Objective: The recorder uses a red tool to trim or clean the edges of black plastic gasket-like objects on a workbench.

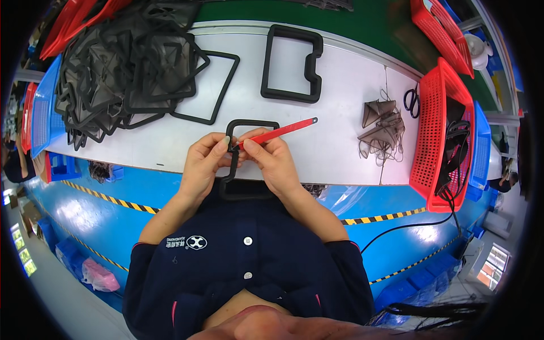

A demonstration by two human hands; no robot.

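My left hand (205,158) is closed on the side of a black, soft-looking rectangular frame (253,123), thumb on top, held over the near table edge. This side of the frame has a notch, like the similar black frame (289,96) lying flat farther off. In my right hand (273,161) is a slim red craft knife (283,131), gripped between thumb and fingers. Its dark tip meets the frame's side between my two hands, while its back end points up to the right. My fingers partly hide the tip and the spot it touches.
A tall heap of black frames with dark thin sheets (107,73) covers the table's left. Grey-brown scraps (382,127) and black-handled scissors (412,102) lie right, beside a red basket (425,147) with black cords. A green surface (362,34) runs behind the white tabletop (340,153).
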